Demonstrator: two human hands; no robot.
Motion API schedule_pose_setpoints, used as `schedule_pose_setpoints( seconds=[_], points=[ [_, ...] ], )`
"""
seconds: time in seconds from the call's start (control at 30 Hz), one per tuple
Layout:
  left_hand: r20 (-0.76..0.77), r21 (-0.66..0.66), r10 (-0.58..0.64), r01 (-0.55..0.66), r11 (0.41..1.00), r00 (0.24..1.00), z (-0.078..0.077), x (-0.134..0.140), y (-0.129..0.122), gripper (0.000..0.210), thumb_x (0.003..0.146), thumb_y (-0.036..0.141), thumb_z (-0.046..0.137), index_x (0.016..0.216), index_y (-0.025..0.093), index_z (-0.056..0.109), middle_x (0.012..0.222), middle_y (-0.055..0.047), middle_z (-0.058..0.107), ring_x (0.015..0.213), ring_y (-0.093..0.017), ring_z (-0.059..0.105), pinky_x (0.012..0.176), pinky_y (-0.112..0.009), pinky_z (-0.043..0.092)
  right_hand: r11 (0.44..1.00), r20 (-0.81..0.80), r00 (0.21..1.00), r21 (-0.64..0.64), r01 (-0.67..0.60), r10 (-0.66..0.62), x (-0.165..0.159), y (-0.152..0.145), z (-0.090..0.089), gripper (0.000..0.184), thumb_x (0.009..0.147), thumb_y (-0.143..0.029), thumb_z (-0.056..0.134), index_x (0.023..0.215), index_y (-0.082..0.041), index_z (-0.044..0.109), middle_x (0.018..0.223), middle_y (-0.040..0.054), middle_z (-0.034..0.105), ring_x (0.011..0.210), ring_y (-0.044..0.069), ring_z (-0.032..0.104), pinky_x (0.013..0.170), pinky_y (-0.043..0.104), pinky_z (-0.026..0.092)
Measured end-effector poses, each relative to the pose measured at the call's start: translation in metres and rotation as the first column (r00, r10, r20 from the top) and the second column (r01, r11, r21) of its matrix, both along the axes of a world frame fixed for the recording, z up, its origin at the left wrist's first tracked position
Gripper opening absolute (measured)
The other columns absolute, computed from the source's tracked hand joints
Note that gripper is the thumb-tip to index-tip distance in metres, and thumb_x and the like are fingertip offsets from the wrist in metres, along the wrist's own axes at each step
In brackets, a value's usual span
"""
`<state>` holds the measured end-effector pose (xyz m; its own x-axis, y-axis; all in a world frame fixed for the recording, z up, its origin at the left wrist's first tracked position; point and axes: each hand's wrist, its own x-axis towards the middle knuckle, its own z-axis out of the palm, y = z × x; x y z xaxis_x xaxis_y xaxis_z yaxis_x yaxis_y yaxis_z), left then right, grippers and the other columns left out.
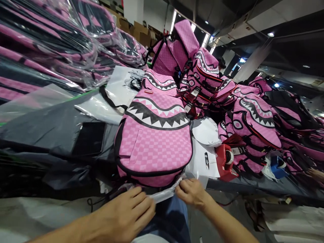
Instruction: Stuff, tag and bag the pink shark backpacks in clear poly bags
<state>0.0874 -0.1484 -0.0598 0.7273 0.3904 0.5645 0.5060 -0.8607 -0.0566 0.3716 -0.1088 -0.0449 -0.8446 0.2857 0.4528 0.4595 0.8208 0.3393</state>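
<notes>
A pink checkered backpack (162, 146) with a black-and-white shark-mouth print lies front up on the table, its base toward me. Below that base, a strip of clear plastic (164, 194), apparently the edge of a bag, stretches between my hands. My right hand (191, 192) pinches its right end with the fingers curled. At the left end, my left hand (126, 211) has its fingers bent over the plastic; its fingertips are partly hidden. Left of the backpack lies a dark, flat phone-like rectangle (89, 138).
Plastic-wrapped pink and black backpacks (50, 50) are stacked at left. More pink backpacks (253, 121) are piled at right and behind. A red tape dispenser (225, 163) stands by white paper (199, 158) with small black snips (207, 161). A blue dispenser (278, 167) is farther right.
</notes>
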Motion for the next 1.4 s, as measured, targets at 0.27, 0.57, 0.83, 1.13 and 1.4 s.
schedule_pose_setpoints(
  seconds=[0.27,0.57,0.83,1.13,1.4],
  points=[
    [-0.058,-0.727,-0.024,-0.025,0.687,0.998,0.013,0.033,0.034,0.038,0.103,0.032,0.033,0.082,0.022,0.062,0.075,0.0,0.064,0.065,-0.016,0.06,0.058,-0.025,0.043,0.805,-0.572,0.637,-0.578,0.133,-0.516,-0.024,-0.041,-0.025,0.005,0.094,-0.02,0.051,0.094,-0.021,0.055,0.066,-0.0043,0.051,0.051,0.01,0.048,0.048,0.023,0.036],
    [-0.213,-0.8,0.079,-0.22,0.558,0.974,0.009,0.036,0.023,0.042,0.1,0.044,0.032,0.079,0.022,0.061,0.073,-0.002,0.061,0.065,-0.017,0.057,0.058,-0.028,0.034,0.508,-0.401,0.459,-0.85,0.136,-0.793,-0.043,-0.017,0.007,0.01,0.085,-0.023,0.058,0.076,-0.02,0.053,0.07,-0.0027,0.054,0.065,0.013,0.049,0.063,0.026,0.037],
    [-0.383,-0.782,0.082,-0.369,0.502,0.92,0.024,0.042,0.022,0.028,0.1,0.033,0.042,0.093,0.022,0.066,0.08,-0.003,0.072,0.074,-0.019,0.069,0.058,-0.025,0.033,0.285,-0.3,-0.083,-0.729,-0.623,-0.95,-0.055,-0.031,-0.028,0.058,0.07,-0.075,0.073,0.081,-0.022,0.051,0.064,-0.006,0.048,0.052,0.01,0.043,0.043,0.02,0.033],
    [-0.293,-0.644,0.07,-0.251,0.723,0.954,-0.006,0.036,0.028,0.025,0.101,0.031,0.045,0.091,0.025,0.066,0.068,0.001,0.072,0.061,-0.017,0.071,0.053,-0.024,0.03,0.356,-0.349,-0.148,-0.666,-0.655,-0.925,-0.072,-0.004,-0.037,0.069,0.062,-0.084,0.074,0.076,-0.023,0.043,0.051,-0.0118,0.042,0.039,0.005,0.033,0.033,0.015,0.028],
    [-0.17,-0.445,0.034,-0.108,0.889,0.985,-0.01,0.04,0.031,0.019,0.099,0.025,0.051,0.085,0.023,0.063,0.06,0.006,0.067,0.047,-0.011,0.063,0.046,-0.021,0.034,0.667,-0.638,0.294,-0.745,-0.002,-0.712,-0.039,-0.022,-0.024,0.031,0.103,-0.05,0.043,0.093,-0.022,0.053,0.078,0.0029,0.064,0.067,0.017,0.063,0.058,0.029,0.053]
  ],
)
